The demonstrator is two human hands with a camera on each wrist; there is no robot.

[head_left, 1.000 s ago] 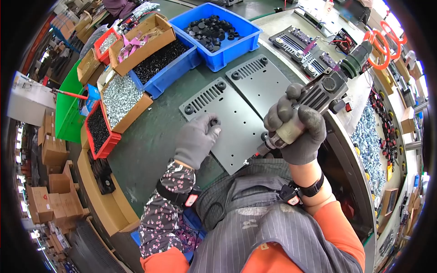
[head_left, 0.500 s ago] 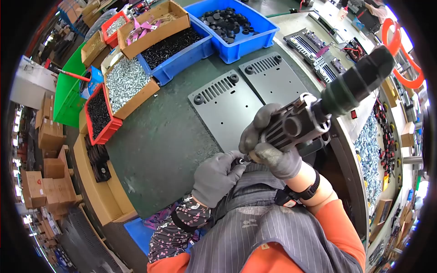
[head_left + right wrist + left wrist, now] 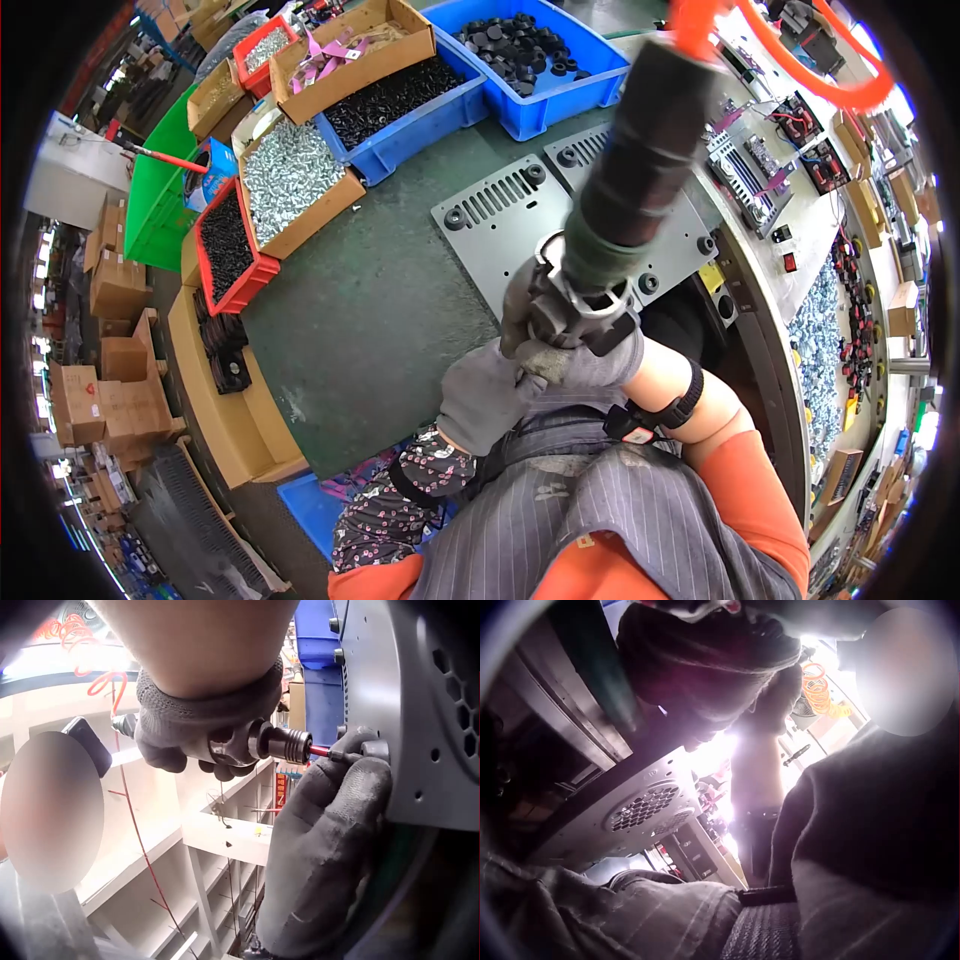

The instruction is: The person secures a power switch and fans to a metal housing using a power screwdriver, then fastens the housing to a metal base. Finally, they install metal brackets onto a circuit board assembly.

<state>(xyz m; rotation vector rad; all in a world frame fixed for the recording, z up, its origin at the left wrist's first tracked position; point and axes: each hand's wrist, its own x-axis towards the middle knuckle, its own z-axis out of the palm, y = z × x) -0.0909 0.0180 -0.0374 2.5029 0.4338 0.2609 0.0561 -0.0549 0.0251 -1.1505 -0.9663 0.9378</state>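
My gloved right hand point(image 3: 590, 365) grips a pneumatic screwdriver point(image 3: 625, 180), its rear end and red air hose rising toward the head camera. In the right wrist view the driver's red-banded bit point(image 3: 320, 751) points at a small black rubber foot point(image 3: 376, 748). My gloved left hand point(image 3: 322, 840) pinches that foot against the grey metal panel point(image 3: 367, 682), beside the bit tip. From the head, my left hand point(image 3: 485, 395) is at the panel's near edge, touching the right hand; the foot is hidden there. Two black feet point(image 3: 455, 217) sit by the panel's slots.
A second grey panel point(image 3: 690, 225) lies to the right, with black feet at its corners. Bins stand behind: silver screws point(image 3: 290, 175), black screws point(image 3: 225, 245), small black parts point(image 3: 400, 105), and a blue bin point(image 3: 545, 115) of rubber feet. Circuit assemblies point(image 3: 745, 180) lie at the far right.
My left hand has brought the black foot from above the panel to its near edge. The screwdriver has come over from the right and swung steeper, its bit now at the foot.
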